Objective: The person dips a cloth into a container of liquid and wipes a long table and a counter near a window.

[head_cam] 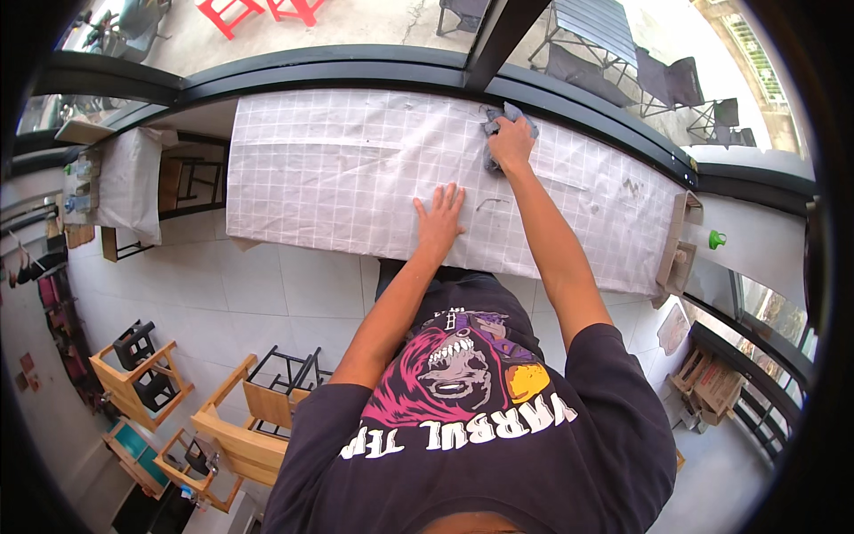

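A long table wears a pale tablecloth (320, 173) with a white grid pattern, creased in places. Near its far edge, by the window frame, my right hand (512, 141) presses a crumpled grey-blue cloth (492, 160) onto the surface. My left hand (440, 217) lies flat on the tablecloth closer to me, fingers spread and holding nothing. Between my two arms a thin dark mark (492, 202) shows on the tablecloth. Another dark smudge (632, 188) is farther right.
A dark window frame (333, 73) runs along the table's far side. At the right end stand a beige holder (675, 247) and a bottle with a green cap (716, 239). Wooden stools (143, 387) and cardboard boxes (714, 390) occupy the floor behind.
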### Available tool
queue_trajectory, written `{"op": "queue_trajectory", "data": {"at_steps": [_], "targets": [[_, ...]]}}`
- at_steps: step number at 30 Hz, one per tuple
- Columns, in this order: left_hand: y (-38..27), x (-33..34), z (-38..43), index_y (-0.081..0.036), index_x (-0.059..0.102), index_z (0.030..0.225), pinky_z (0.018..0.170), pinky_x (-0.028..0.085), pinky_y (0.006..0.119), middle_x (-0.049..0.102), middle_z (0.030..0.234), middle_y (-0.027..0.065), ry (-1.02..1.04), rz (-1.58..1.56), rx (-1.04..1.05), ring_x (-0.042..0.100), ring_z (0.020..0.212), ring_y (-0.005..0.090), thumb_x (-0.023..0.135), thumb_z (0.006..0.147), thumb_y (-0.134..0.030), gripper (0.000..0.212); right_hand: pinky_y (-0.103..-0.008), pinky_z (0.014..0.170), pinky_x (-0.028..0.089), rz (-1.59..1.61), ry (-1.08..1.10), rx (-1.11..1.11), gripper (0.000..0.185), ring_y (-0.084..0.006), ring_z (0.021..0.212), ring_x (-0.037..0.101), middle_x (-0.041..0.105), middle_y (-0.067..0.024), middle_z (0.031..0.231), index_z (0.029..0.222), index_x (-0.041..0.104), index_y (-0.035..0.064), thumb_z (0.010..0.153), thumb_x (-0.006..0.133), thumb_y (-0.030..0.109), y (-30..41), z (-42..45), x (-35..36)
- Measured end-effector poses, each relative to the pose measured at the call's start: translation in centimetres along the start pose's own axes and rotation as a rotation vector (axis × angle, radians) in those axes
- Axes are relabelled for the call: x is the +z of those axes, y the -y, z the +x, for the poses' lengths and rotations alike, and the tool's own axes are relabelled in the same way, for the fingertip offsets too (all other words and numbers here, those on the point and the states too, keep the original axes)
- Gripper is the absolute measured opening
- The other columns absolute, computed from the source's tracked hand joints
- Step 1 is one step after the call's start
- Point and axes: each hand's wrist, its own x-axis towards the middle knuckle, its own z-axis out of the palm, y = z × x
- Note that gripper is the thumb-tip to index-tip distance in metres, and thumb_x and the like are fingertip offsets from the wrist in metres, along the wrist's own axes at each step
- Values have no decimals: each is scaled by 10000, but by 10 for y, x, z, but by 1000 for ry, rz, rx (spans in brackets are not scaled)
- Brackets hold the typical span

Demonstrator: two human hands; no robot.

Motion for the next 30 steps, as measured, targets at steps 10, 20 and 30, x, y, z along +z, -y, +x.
{"op": "queue_trajectory", "data": {"at_steps": [10,20,30], "targets": [[1,-2,2,-239,274,1544,1020,286,730,264,1603,-11,37,15,-13,275,1459,221,792,734,-444,983,-500,865,444,-26,-41,-440,338,-324,1098,533,555,-150,1123,1057,733,195,744,634,114,-19,-76,16],[0,-5,1,-233,289,1538,1043,276,727,255,1608,-13,57,-20,-18,261,1467,222,777,758,-428,941,-490,900,440,7,-3,-361,315,-330,1110,516,549,-140,1143,1026,748,214,736,666,120,-2,-64,2],[23,6,-26,-213,345,1514,1112,149,718,247,1613,58,-37,-57,-63,222,1491,242,763,776,-431,876,-612,1135,251,271,-54,-127,499,-475,1408,294,340,-322,1488,1259,614,107,816,717,312,-18,-73,17]]}}
